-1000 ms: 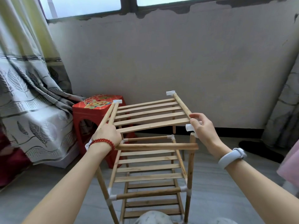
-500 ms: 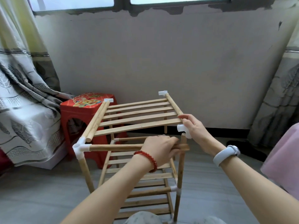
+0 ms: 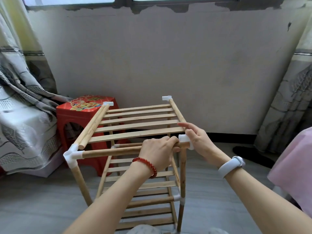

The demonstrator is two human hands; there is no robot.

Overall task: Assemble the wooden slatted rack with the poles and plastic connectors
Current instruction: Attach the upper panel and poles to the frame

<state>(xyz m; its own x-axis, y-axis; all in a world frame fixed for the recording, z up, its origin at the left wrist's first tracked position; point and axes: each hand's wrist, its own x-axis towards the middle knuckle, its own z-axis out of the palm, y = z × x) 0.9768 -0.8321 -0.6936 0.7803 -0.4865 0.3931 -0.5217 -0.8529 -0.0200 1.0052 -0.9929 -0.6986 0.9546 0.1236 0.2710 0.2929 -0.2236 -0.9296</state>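
— Grey floor (image 3: pixel 42 208) and a bare wall behind; where is the rack (image 3: pixel 135 149) sitting?

— It is standing upright on the floor right in front of me, just beside the red stool (image 3: pixel 81 115). I am working at its near right top corner.

— What are your hands doing?

— My left hand (image 3: pixel 157 152) is wrapping its fingers round the front pole (image 3: pixel 109 152), close to its right end. My right hand (image 3: pixel 197 141) is pinching the white connector (image 3: pixel 184 138) sitting atop the right upright pole (image 3: pixel 183 174), forefinger stretching along the top shelf (image 3: pixel 138 124).

— What are you worrying about?

— I am judging that the pole end is not seated in the connector yet. If I am pushing at an angle, it may be jamming, or levering the connector off the upright.

— Anything else?

— The shelf's left rail end (image 3: pixel 82 146) is lying loose beside the left corner connector (image 3: pixel 72 153), not plugged in, I think. Shoving hard could be shaking that shelf off or racking the whole frame sideways.
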